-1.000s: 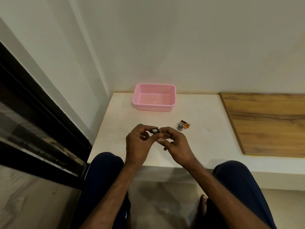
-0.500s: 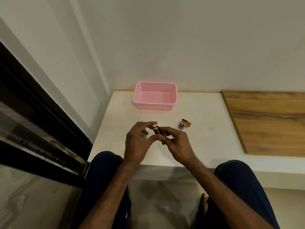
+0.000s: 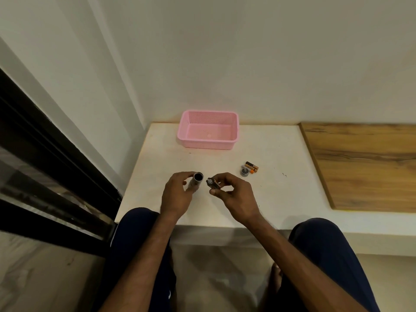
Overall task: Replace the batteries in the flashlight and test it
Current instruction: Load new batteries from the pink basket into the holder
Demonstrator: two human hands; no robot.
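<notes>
Item: flashlight tube [image 3: 195, 181], gripped in my left hand [image 3: 177, 194], open end up, over the counter's [image 3: 281, 194] near edge. Battery holder [image 3: 212, 183], pinched in my right hand [image 3: 234, 194], now drawn clear of the tube. Spare batteries [image 3: 252, 166] lie mid-counter; swap comes next, I judge.

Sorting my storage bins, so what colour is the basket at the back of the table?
Pink, with perforated mesh walls. The basket shows best in the head view.
</notes>
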